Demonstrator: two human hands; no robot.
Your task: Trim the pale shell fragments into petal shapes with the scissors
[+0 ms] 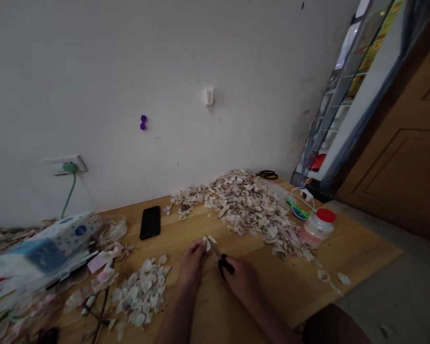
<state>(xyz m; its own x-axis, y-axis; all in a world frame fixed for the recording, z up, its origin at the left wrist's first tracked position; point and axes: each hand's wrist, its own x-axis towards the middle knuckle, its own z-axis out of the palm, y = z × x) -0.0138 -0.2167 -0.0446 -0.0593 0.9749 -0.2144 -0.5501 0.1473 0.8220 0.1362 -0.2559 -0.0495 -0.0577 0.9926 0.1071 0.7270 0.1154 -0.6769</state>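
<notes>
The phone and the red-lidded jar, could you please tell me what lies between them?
In the head view, a strip of tabletop beside the phone, then a pile of pale flakes toward the jar.

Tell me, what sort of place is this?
Perhaps a home or small workroom: a wooden table against a plain wall holds a big heap of pale, thin pieces, and the right hand grips scissors.

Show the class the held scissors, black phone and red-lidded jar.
Held scissors (220, 256): head view, where blades meet handles.
Black phone (150, 222): head view, centre of face.
Red-lidded jar (316, 230): head view, side below lid.
</notes>
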